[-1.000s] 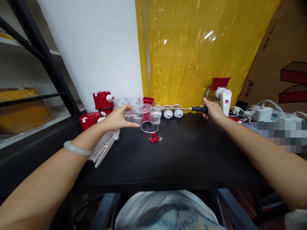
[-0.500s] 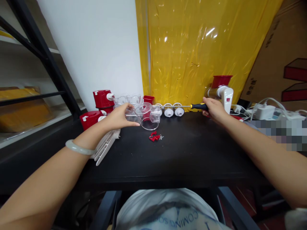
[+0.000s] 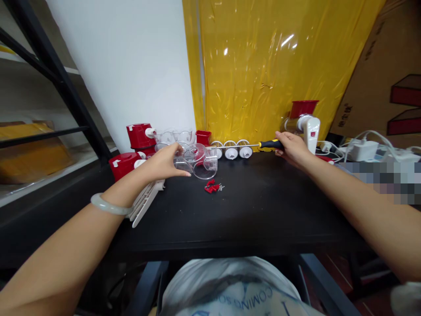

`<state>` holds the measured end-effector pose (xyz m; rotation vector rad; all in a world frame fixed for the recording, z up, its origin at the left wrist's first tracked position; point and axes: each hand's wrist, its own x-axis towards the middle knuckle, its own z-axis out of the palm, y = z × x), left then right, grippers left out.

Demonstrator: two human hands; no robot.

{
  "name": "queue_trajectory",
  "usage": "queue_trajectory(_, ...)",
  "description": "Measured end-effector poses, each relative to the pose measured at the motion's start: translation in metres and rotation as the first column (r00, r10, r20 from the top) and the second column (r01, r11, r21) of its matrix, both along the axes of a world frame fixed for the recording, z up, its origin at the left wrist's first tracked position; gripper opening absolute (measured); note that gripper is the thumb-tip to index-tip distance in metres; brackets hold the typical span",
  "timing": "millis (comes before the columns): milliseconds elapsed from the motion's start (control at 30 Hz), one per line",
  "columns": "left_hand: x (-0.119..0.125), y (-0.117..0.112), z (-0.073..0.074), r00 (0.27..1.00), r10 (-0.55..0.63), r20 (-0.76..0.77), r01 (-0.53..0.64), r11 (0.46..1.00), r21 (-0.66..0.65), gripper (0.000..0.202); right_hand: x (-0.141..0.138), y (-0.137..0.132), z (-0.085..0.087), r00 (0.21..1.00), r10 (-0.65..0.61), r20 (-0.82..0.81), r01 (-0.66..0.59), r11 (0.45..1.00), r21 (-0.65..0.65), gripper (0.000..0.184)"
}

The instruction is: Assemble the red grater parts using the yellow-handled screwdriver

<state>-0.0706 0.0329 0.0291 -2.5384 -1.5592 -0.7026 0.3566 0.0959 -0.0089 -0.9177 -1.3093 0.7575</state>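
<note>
My left hand (image 3: 169, 162) is closed around one end of a clear plastic housing (image 3: 205, 169), thumb in front and fingers behind. A round opening of the housing faces me. In my right hand (image 3: 291, 147) is a screwdriver (image 3: 270, 144) with a black and yellow handle, its long shaft pointing left, level, toward the housing. The shaft's tip lies at the housing's right part; whether it touches anything inside I cannot tell. Just below the housing, small red plastic parts (image 3: 212, 187) lie on the black table (image 3: 237, 219) beside several small screws (image 3: 221, 187).
Behind stand several white-capped cylinders (image 3: 231, 151) and a small red bin (image 3: 203, 138). Red housings (image 3: 140, 136) and a white slatted part (image 3: 144, 204) are at left. A white appliance with a red hopper (image 3: 305, 107) and white chargers (image 3: 363, 150) are at right.
The clear housing has tilted slightly and shifted a little left with my left hand. The screwdriver has moved slightly left too, still in my right hand.
</note>
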Motion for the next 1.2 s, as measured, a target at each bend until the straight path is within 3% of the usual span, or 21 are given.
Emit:
queue_trajectory(333,0.0005,-0.0023,-0.0001,1.000,0.001,-0.016,-0.002,0.999,-0.045,0.073,-0.0024,-0.0027,-0.0005,0.993,-0.056,0.104,0.051,0.997,0.051,0.053)
queue_trajectory(700,0.0013,-0.0020,-0.0022,0.997,-0.002,-0.082,-0.004,0.997,-0.074,0.066,-0.0059,-0.0037,0.0007,1.000,0.003,0.009,-0.004,0.999,0.050,0.060)
queue_trajectory(1200,0.0052,-0.0014,-0.0058,0.999,-0.028,-0.044,0.023,0.993,-0.119,0.070,-0.0040,-0.0022,0.0058,0.979,-0.174,-0.104,0.181,0.982,0.058,0.033)
